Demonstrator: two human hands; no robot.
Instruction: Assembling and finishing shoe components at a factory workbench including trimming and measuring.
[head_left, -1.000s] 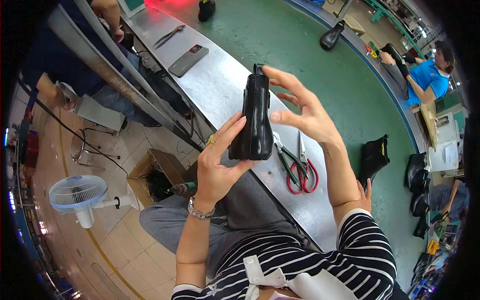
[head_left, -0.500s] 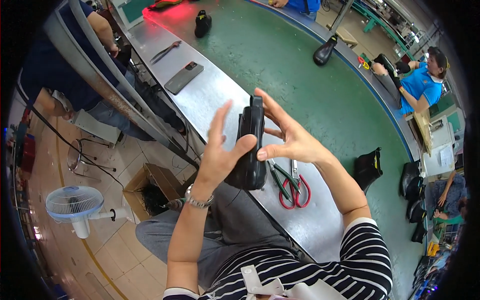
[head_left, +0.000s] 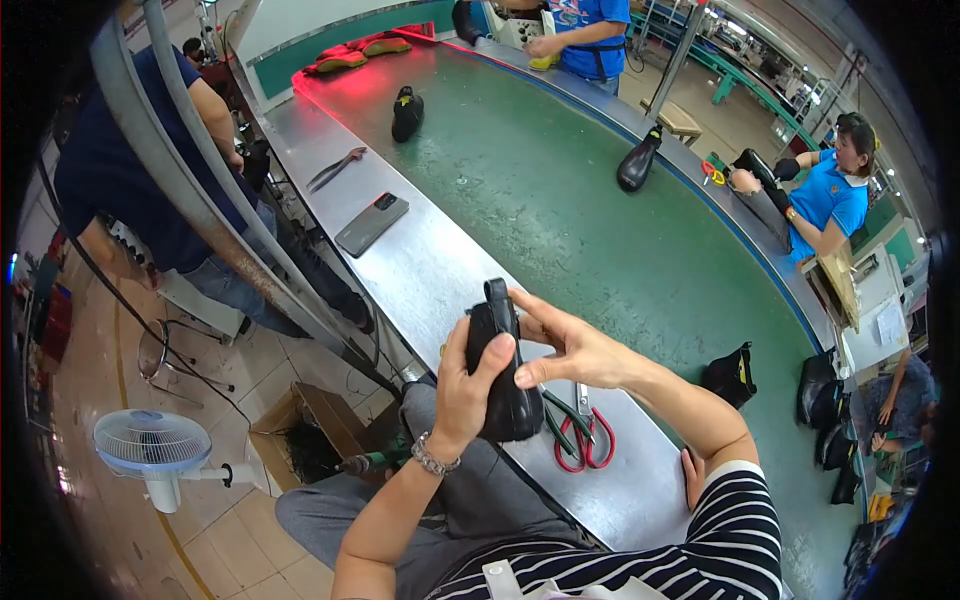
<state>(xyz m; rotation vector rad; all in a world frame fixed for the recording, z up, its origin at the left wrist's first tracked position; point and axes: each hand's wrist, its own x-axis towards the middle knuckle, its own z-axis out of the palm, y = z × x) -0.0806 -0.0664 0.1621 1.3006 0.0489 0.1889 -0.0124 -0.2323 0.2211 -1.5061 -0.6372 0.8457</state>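
Between my hands is a black leather ankle boot (head_left: 515, 405), its pull loop up and its rounded end toward my lap. My left hand (head_left: 465, 385) is closed round its left side, with the thumb across the leather. On the right side, my right hand (head_left: 580, 350) grips it near the top, thumb in front and fingers partly hidden behind it. Just right of the boot lie red-handled scissors (head_left: 600, 440) and a green-handled cutting tool (head_left: 568, 425) on the metal ledge (head_left: 430, 270).
A phone (head_left: 372, 224) and a slim tool (head_left: 337, 168) lie farther along the ledge. Several black boots stand on the green belt (head_left: 560, 210) and its far edge. A fan (head_left: 152, 445) and an open carton (head_left: 330, 425) are at left. Co-workers sit and stand around.
The boot and both hands have come lower, nearer my lap. My left hand has gone from spread fingers to a closed hold on the boot. The view has tilted up.
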